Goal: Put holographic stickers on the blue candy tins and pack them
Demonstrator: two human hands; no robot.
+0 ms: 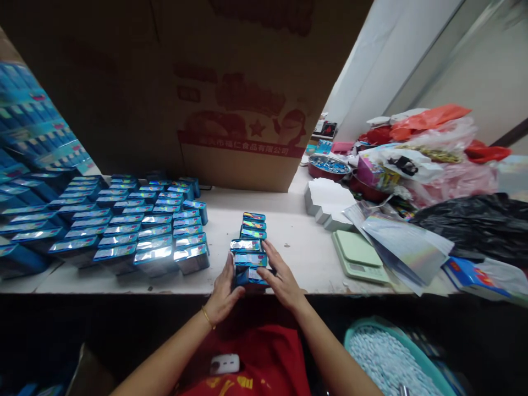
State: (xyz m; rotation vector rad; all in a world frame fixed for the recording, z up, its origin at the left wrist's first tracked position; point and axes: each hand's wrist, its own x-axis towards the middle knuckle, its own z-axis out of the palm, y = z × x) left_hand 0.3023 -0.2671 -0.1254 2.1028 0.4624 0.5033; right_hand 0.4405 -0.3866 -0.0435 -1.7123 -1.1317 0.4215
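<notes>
A short row of small blue tins (251,258) with shiny, rounded lids stands near the table's front edge. My left hand (225,291) lies along the left side of the nearest tins, its fingers close together against them. On the right side, my right hand (282,278) has its fingers along the row and its thumb at the top of the nearest tin. Between them the two hands clasp the near end of the row. Part of the nearest tins is hidden by the fingers.
Many similar blue tins (154,234) stand in rows at left. A large cardboard box (247,165) rises behind. To the right are white stacked pieces (328,201), a green scale (358,256), plastic bags (474,225) and a red bowl (328,175). A teal basin (350,330) of pale pieces sits below.
</notes>
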